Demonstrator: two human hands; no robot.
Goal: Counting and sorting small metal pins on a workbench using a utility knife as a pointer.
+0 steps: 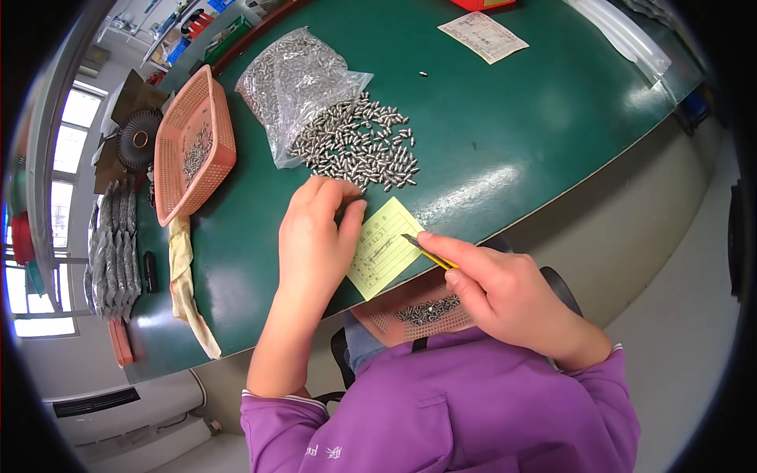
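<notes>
My right hand (509, 296) grips a yellow utility knife (438, 258), its dark tip over the yellow card (377, 272). The card has printed lines and handwriting and lies near the table's front edge. My left hand (317, 229) rests between the card and a pile of small pointed metal parts (364, 150). Its fingers are curled; whatever they may hold is hidden. Behind it, the parts spill from the mouth of a clear plastic bag (296, 75) full of them. Below the table edge, a pink basket (382, 318) on my lap holds more such parts.
On the green table (505, 126), a pink basket (221, 142) with metal parts stands left, beside a black fan (140, 139) and several filled bags (114, 244). A cloth strip (183, 276) hangs toward the edge. A paper slip (482, 37) and clear plastic (623, 35) lie farther off.
</notes>
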